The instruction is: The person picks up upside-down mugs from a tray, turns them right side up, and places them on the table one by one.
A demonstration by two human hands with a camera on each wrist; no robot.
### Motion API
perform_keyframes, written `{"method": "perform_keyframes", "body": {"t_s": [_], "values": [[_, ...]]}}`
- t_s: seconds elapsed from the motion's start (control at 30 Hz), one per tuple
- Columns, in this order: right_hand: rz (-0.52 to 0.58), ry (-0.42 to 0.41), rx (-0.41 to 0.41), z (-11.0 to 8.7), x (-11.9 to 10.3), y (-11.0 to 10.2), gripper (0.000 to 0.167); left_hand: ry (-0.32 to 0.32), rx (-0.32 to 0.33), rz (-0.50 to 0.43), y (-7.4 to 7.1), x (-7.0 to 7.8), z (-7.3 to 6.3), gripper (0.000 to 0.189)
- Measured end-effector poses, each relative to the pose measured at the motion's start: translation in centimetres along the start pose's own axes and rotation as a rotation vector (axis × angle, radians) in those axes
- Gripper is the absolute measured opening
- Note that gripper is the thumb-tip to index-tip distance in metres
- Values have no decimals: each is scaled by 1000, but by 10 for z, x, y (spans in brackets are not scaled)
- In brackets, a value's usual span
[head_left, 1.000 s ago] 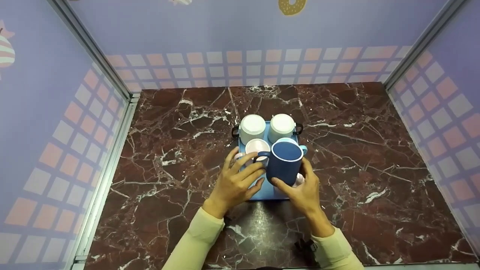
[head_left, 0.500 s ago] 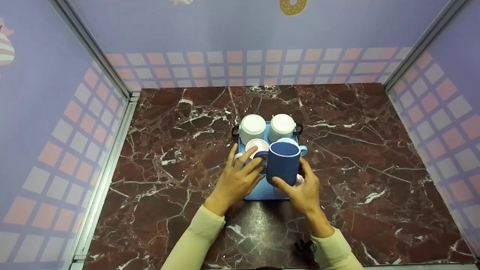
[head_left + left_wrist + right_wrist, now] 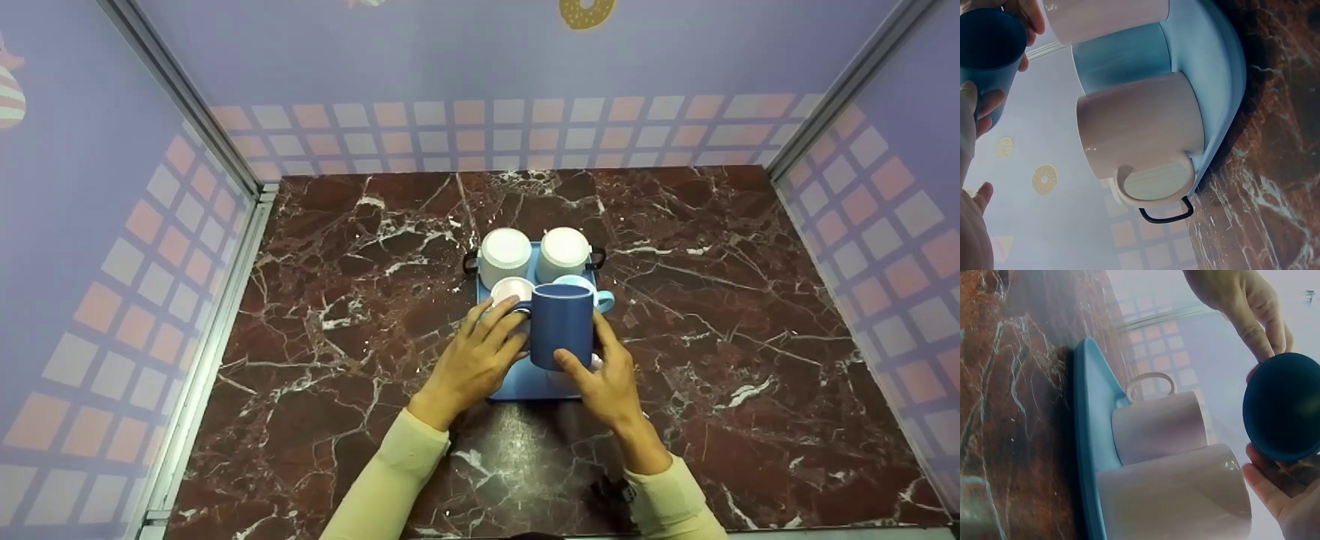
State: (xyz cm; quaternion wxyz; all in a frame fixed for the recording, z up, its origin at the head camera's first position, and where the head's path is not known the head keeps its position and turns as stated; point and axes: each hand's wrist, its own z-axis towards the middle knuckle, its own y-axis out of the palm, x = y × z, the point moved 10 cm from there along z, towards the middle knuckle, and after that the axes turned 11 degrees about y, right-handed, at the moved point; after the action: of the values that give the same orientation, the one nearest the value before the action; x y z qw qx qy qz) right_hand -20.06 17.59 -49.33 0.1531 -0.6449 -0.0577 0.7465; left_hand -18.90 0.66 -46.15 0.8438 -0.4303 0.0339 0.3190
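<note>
A dark blue mug (image 3: 561, 334) is held up above the near part of a light blue tray (image 3: 521, 382), its outer wall toward the head camera. My right hand (image 3: 611, 382) grips the mug's body from the right, thumb across its front. My left hand (image 3: 469, 367) pinches the mug's handle on the left side. In both wrist views the dark mug's opening shows. Behind it on the tray stand a pale pink mug (image 3: 512, 289) and a light blue mug (image 3: 604, 301), partly covered by the dark mug and my left fingers.
Two white enamel-like cups (image 3: 505, 255) with black handles stand upside down at the tray's far end. Another pale mug (image 3: 1174, 495) sits at the tray's near side. The marbled table (image 3: 360, 420) is bounded by purple patterned walls.
The dark mug has tilted, so its inside no longer shows in the head view. My left fingers have drawn in closer around its handle.
</note>
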Motion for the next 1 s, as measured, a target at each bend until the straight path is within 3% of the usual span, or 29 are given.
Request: {"method": "perform_keyframes", "body": {"t_s": [0.2,0.5,0.77,1.0], "values": [[4,-56,-95,-2,-3,4,78,-19,21,-55,-1,-1,-1,26],[43,-107,-165,-3,-5,2,61,-12,80,-128,-6,-3,1,29],[85,-153,-233,-4,-8,-2,51,-58,101,-237,-7,-9,0,27],[119,-195,-273,-5,-8,-6,52,-100,131,-347,-7,-12,-1,30]]}}
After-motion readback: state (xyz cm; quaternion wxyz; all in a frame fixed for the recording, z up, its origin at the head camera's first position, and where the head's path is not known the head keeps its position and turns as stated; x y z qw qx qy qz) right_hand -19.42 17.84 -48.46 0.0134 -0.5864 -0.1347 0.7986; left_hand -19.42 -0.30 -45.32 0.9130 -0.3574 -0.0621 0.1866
